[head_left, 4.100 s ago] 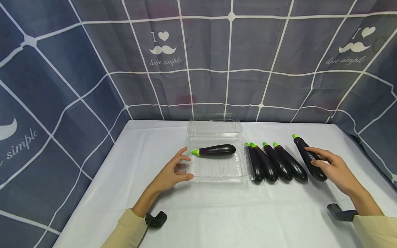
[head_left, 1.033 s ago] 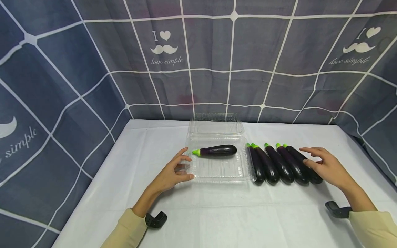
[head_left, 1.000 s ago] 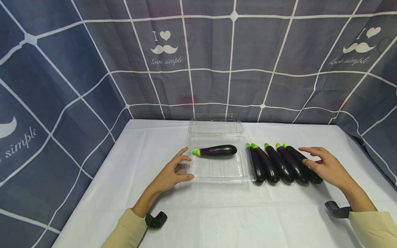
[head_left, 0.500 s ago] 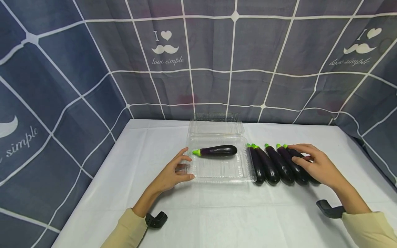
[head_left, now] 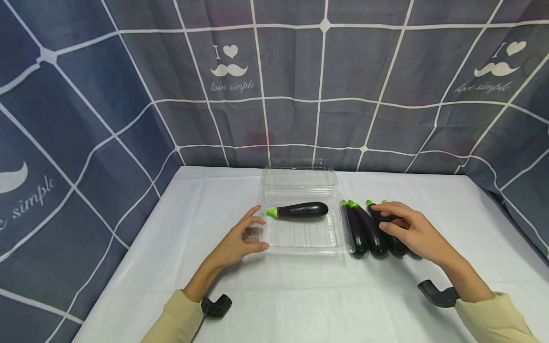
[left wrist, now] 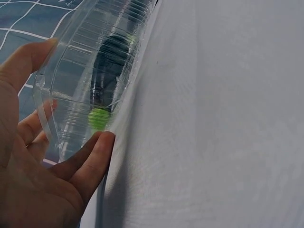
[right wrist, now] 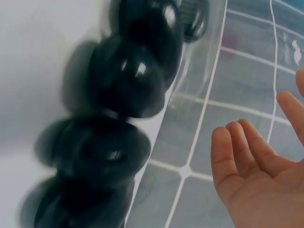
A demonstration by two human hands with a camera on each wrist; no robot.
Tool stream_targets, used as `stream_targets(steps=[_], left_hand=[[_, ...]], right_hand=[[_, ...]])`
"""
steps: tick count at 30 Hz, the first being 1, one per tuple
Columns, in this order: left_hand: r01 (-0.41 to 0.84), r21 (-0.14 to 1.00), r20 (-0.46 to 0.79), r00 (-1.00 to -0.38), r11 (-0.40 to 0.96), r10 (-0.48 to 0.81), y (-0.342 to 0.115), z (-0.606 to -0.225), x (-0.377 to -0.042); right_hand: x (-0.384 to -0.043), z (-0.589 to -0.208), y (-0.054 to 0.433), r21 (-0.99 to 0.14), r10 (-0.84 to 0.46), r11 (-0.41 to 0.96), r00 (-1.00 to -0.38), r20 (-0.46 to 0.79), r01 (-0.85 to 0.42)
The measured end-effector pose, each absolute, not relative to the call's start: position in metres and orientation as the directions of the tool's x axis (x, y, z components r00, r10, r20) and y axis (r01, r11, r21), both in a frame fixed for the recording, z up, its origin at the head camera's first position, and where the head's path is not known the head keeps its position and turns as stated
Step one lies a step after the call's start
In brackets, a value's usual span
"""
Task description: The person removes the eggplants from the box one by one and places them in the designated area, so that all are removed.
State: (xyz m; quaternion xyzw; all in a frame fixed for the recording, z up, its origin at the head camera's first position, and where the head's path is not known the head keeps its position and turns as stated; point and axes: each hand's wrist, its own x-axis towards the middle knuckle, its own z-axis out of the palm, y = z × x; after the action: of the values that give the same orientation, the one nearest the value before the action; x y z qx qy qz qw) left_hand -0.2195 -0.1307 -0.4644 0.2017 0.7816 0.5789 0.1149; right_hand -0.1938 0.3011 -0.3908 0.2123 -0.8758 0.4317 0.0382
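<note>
My left hand (head_left: 233,240) holds the left side of a clear plastic clamshell box (head_left: 300,237); in the left wrist view the thumb is at its rim and the fingers lie along its wall. Inside the box lies one glossy dark eggplant (head_left: 302,209), green stem end to the left. Several more eggplants (head_left: 371,233) lie side by side just right of the box, stems pointing away. Over the right part of this row hovers my right hand (head_left: 418,236), hiding some of it. In the right wrist view its fingers are spread with nothing between them.
A white cloth (head_left: 300,295) covers the table. The box's hinged lid (head_left: 299,177) lies open toward the back. Grey curtains with white grid lines (head_left: 287,124) stand behind and along the left. A black wrist device (head_left: 437,294) sits on my right wrist.
The rightmost eggplant has slid left against the others, and my right hand has since left it, moving left over the row. My left hand and the box have stayed put.
</note>
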Motion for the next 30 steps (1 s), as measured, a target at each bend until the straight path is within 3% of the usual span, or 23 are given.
stream_targets(steps=[6,30], left_hand=[[0.185,0.950,0.056,-0.892,0.250,0.448,-0.130,-0.464,-0.220],[0.175,0.956,0.054,-0.894,0.236,0.445,-0.130,-0.463,-0.220]], right_hand=[[-0.196,-0.390,0.282,-0.730,-0.359,0.548,-0.903,0.237,-0.409],[-0.222,-0.405,0.200,-0.861,-0.404,0.395,-0.902,0.151,-0.320]])
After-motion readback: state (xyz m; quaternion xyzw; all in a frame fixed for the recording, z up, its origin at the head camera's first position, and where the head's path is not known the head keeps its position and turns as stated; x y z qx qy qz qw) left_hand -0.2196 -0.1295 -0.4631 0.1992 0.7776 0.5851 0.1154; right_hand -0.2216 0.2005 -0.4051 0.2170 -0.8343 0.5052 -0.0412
